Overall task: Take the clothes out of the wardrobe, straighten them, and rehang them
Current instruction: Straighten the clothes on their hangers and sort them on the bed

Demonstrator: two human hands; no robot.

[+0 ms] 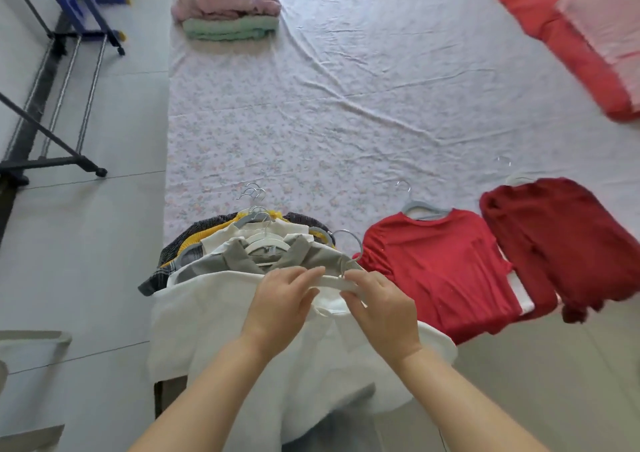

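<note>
At the near edge of the pale floral bedsheet [311, 122] a soft white garment [214, 313] is spread. Its slim white hanger [332, 282] is pinched by the left hand [280, 299] and right hand [384, 309] — limp, light cloth, probably best held at the shoulders.

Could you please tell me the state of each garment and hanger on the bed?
white garment: draped over the bed end, atop the pile of clothes.
white hanger: at its collar, gripped by left hand and right hand.
pile of clothes: stacked, on hangers.
red top: flat, on a grey hanger.
dark red top: flat, rumpled.
</note>
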